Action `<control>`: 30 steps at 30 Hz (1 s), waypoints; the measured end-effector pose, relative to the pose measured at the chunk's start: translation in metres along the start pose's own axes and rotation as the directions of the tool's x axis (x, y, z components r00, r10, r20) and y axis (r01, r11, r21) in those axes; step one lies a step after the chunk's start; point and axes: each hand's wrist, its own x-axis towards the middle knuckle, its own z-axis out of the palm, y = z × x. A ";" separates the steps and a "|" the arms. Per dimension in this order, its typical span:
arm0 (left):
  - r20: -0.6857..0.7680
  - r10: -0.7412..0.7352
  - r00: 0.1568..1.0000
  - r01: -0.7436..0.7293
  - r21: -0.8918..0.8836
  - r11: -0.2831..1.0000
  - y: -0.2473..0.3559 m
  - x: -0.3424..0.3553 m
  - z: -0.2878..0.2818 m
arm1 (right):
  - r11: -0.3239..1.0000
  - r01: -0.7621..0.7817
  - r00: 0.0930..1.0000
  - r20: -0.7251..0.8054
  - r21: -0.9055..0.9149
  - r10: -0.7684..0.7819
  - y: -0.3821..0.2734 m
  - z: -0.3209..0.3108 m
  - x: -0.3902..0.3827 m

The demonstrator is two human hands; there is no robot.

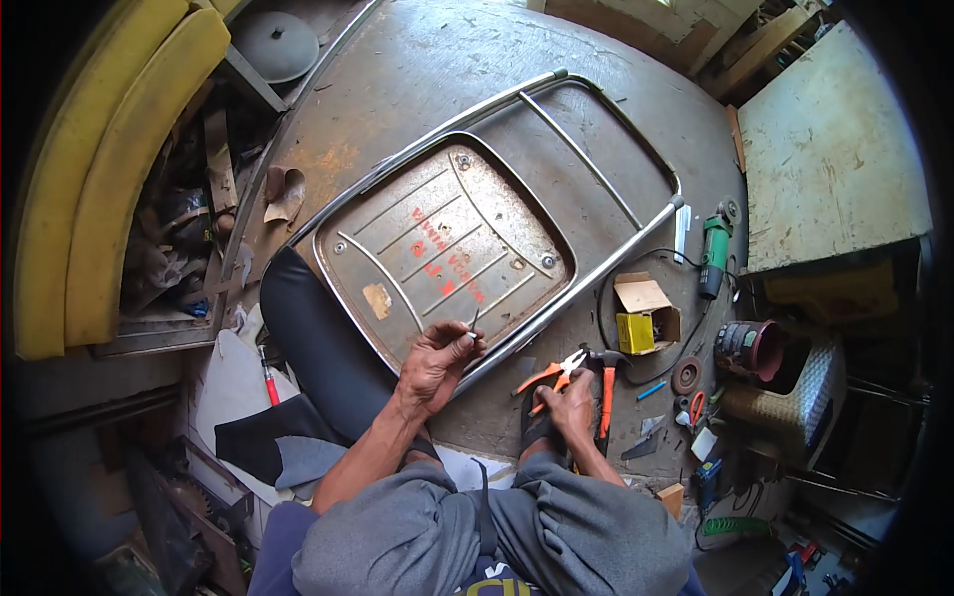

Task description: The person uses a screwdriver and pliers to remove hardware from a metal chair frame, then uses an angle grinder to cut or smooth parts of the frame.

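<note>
My left hand (pixel 434 366) is closed in a pinch over the lower edge of a metal seat pan (pixel 437 243). Its fingertips hold a thin dark pin (pixel 475 320) that points upward; its exact kind is too small to tell. My right hand (pixel 571 399) is closed on the orange-handled pliers (pixel 567 366), with the jaws pointing away from me. The pan has red lettering and several bolts, and lies in a chrome chair frame (pixel 582 157). A black padded backrest (pixel 313 343) is at the frame's near left end.
Right of the pliers lies an orange-handled hammer (pixel 607 387). Farther right are an opened small box (pixel 641 328), a green angle grinder (pixel 714 256), a grinding disc (pixel 686 374) and red-handled scissors (pixel 694 409). A red-handled tool (pixel 269 382) lies left of the backrest. Yellow foam pieces (pixel 129 159) stand at far left.
</note>
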 end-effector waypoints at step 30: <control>0.074 0.366 0.928 -0.343 0.555 0.758 0.023 -0.005 0.018 | 0.993 0.089 0.994 0.073 -0.076 -0.084 -0.047 0.034 0.039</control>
